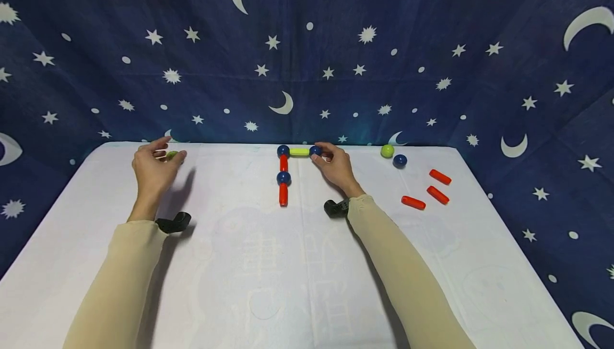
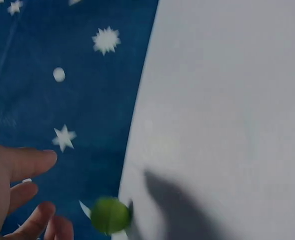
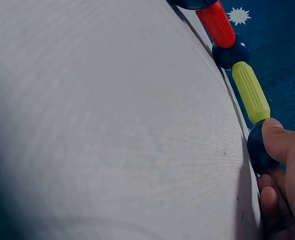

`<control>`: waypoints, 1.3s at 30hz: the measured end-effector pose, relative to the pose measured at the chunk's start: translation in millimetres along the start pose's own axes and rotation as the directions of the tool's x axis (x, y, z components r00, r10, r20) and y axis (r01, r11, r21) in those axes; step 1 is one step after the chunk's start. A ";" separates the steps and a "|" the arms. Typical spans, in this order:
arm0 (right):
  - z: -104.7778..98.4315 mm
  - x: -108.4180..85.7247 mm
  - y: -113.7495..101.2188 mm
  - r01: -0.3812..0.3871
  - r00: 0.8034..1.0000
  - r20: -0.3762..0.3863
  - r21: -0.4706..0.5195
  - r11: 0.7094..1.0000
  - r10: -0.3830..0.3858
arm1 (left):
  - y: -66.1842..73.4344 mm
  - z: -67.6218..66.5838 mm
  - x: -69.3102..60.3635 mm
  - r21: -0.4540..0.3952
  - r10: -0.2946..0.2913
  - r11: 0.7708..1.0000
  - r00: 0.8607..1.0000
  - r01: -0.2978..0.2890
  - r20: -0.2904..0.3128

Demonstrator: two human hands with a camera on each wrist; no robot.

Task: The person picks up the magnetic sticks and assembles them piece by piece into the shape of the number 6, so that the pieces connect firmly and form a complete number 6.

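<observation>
My right hand [image 1: 339, 169] pinches a dark blue ball [image 3: 258, 145] between thumb and fingers. This ball sits at the right end of a yellow-green stick [image 1: 299, 152], whose other end meets a second blue ball [image 1: 283, 151]. From there a red stick [image 1: 284, 163], a third blue ball [image 1: 284, 178] and another red stick [image 1: 283, 196] run toward me along the table. Off to the left, my left hand [image 1: 153, 170] is held with fingers spread around a green ball [image 2: 110, 215]; the left wrist view shows the fingers apart from it.
On the right of the white table [image 1: 230, 295] lie a loose green ball [image 1: 387, 151], a blue ball [image 1: 400, 161] and 3 loose red sticks [image 1: 438, 195]. A dark blue cloth [image 1: 206, 82] with stars and moons hangs behind the table's back edge.
</observation>
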State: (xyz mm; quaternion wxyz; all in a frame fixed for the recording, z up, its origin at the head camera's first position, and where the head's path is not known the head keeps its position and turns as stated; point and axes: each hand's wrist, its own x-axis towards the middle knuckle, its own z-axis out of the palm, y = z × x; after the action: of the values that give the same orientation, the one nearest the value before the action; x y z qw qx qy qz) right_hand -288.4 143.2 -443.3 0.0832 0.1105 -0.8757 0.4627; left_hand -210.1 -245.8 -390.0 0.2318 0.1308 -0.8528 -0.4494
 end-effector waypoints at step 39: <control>-1.0 -1.5 -3.8 -0.033 0.999 -0.004 0.003 0.999 0.033 | 30.6 60.0 -64.3 -0.260 0.337 0.941 0.700 -0.218 0.630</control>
State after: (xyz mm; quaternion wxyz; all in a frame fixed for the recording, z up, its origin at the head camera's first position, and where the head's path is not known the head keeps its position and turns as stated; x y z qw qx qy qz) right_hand -285.9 142.2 -440.1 0.0772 0.0953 -0.8766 0.4654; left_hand -186.1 -158.5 -411.8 -0.0126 -0.1883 -0.8482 -0.4950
